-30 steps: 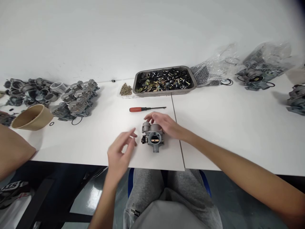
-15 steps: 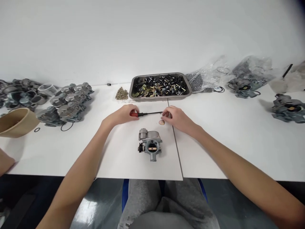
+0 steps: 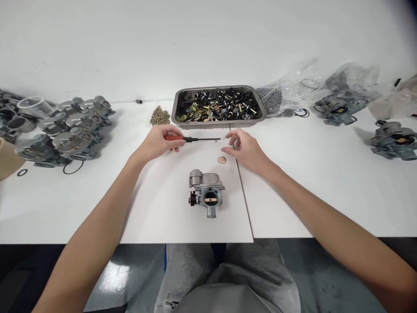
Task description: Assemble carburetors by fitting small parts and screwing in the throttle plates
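While outstretched, left hand around screwdriver (handle end).

Left hand gripped red handle of screwdriver, shaft pointing right. Right hand open, fingers near shaft tip. Small round disc lay just beside it. Carburetor stood nearer, untouched. Metal tray of parts behind.

Bright even light, soft shadows, warped edges
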`<action>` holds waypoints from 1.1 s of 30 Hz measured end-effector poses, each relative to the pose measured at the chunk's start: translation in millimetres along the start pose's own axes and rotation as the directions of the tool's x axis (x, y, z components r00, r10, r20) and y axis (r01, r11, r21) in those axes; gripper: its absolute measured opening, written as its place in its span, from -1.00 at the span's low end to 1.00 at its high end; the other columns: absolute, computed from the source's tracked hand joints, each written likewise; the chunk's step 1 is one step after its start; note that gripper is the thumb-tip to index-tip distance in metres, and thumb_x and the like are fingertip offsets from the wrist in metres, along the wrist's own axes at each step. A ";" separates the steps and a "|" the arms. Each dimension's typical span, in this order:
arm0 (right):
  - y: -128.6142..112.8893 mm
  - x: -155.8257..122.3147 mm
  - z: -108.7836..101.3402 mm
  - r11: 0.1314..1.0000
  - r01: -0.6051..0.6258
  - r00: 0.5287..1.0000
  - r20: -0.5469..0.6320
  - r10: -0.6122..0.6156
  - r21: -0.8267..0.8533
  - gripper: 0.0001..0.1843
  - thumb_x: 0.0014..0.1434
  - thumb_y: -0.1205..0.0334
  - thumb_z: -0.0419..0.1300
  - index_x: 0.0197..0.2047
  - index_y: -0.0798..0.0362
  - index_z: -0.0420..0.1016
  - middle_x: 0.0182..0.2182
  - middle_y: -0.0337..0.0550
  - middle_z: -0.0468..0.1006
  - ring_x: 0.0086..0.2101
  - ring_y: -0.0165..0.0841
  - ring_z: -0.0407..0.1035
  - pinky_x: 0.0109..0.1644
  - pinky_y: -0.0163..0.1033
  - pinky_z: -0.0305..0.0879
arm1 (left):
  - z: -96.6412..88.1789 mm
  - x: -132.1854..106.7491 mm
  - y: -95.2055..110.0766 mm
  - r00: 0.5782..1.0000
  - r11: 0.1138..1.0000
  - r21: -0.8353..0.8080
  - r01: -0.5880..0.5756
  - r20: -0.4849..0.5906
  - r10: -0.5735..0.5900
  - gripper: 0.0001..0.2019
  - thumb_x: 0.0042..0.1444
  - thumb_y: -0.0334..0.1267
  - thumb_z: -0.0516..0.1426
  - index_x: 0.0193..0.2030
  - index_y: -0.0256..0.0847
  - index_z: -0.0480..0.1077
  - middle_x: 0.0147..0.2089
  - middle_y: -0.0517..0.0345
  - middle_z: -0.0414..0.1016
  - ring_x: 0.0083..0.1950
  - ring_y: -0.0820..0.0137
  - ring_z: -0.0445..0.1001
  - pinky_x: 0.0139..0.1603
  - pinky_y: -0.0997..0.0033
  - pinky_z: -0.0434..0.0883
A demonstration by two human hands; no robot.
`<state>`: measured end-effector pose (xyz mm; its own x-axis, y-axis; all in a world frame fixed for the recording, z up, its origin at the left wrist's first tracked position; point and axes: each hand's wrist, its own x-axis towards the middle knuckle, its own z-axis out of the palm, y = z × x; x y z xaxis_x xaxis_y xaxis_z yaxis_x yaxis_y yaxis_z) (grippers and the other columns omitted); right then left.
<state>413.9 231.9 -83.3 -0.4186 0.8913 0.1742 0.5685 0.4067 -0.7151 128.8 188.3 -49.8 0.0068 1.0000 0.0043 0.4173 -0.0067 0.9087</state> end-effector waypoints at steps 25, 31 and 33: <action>5.6 2.4 9.7 0.994 0.091 0.996 -0.006 -0.092 -0.056 -0.80 0.19 0.23 0.18 -0.12 0.07 0.50 -0.20 -0.03 0.49 -0.11 -0.17 0.27 0.06 -0.03 0.20 | 10.1 6.0 -4.0 0.972 0.867 -0.465 -0.182 -0.218 0.087 -0.62 -0.14 -0.13 0.42 -0.28 -0.32 0.47 -0.44 0.17 0.48 -0.51 0.50 0.48 -0.47 0.43 0.49; 5.8 1.8 9.5 0.993 0.100 0.995 -0.002 -0.100 -0.060 -0.79 0.18 0.24 0.17 -0.12 0.07 0.50 -0.18 -0.02 0.48 -0.08 -0.15 0.26 0.09 -0.01 0.19 | 9.3 7.5 -7.2 0.973 0.863 -0.476 -0.172 -0.219 0.073 -0.63 -0.14 -0.14 0.42 -0.29 -0.33 0.46 -0.45 0.18 0.47 -0.53 0.48 0.47 -0.49 0.42 0.47; 5.5 1.9 9.5 0.993 0.097 0.995 0.009 -0.097 -0.069 -0.78 0.18 0.24 0.17 -0.10 0.09 0.50 -0.18 -0.01 0.48 -0.07 -0.14 0.26 0.10 -0.01 0.19 | 11.4 7.6 -8.6 0.976 0.860 -0.486 -0.157 -0.210 0.060 -0.60 -0.17 -0.14 0.43 -0.29 -0.35 0.46 -0.45 0.17 0.48 -0.53 0.46 0.48 -0.49 0.41 0.48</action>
<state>409.6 233.9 -93.3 -0.4783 0.8458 0.2364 0.5724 0.5044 -0.6465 135.7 195.9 -62.3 -0.1595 0.9763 0.1461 -0.0835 -0.1608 0.9835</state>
